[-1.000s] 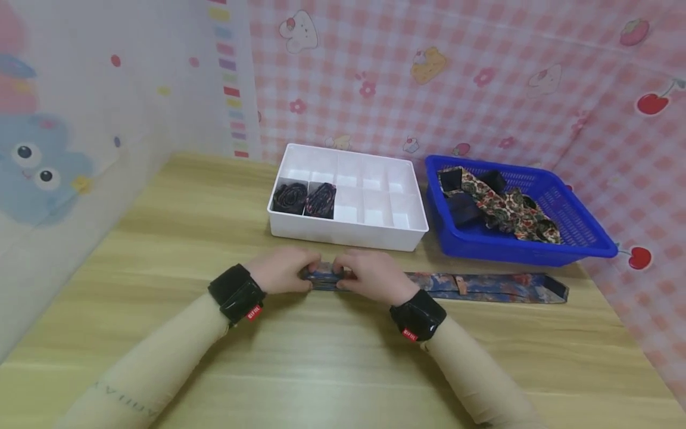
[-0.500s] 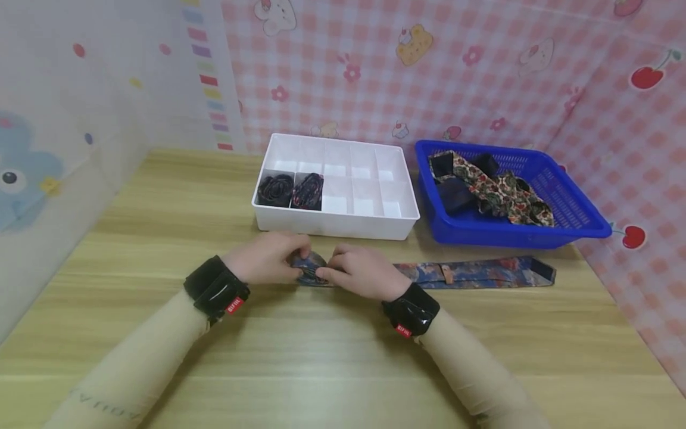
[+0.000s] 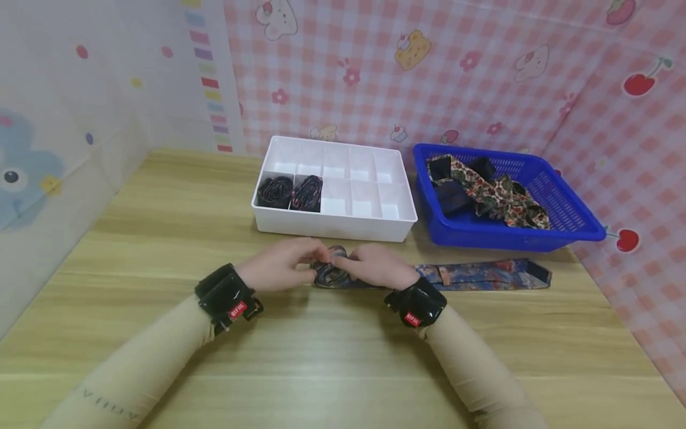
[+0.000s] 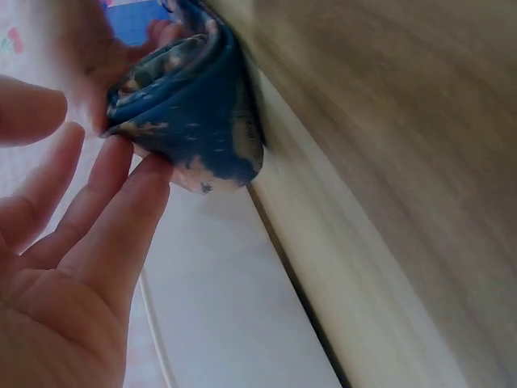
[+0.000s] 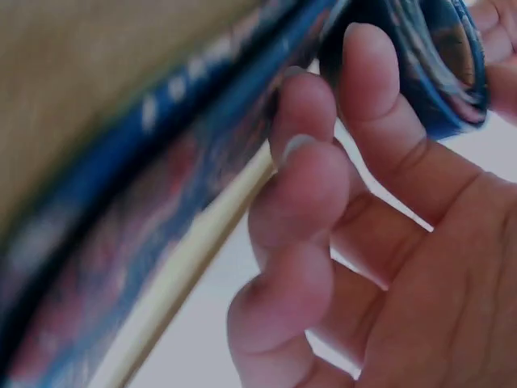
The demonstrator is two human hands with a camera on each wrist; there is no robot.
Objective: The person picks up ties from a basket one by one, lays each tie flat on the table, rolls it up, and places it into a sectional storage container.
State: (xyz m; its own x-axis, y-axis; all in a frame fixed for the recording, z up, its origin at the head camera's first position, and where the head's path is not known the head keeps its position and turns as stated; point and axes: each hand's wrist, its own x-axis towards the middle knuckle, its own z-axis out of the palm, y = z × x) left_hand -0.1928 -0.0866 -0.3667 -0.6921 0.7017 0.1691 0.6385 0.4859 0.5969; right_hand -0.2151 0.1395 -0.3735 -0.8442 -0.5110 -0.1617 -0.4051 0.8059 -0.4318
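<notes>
A blue floral necktie (image 3: 482,277) lies along the table, its left end wound into a roll (image 3: 330,275). My right hand (image 3: 379,265) holds this roll, its fingers curled in the right wrist view and the thumb against the coil. My left hand (image 3: 284,264) is at the roll's left side. In the left wrist view, its fingertips (image 4: 149,174) touch the roll (image 4: 198,121) with the fingers fairly straight and the thumb apart. The tie's flat part runs right, beneath the right hand, to a pointed dark-lined end.
Behind the hands stands a white divided box (image 3: 334,223), with two dark rolled ties (image 3: 276,192) in its front left compartments. A blue basket (image 3: 514,238) at the right holds a floral tie (image 3: 498,196) and dark rolled pieces. A patterned cloth wall (image 3: 348,107) closes the back.
The roll has turned and shifted to the right along the tie, showing its coiled side. My left hand has followed it rightward, and its grip has loosened. The head view has shifted a little.
</notes>
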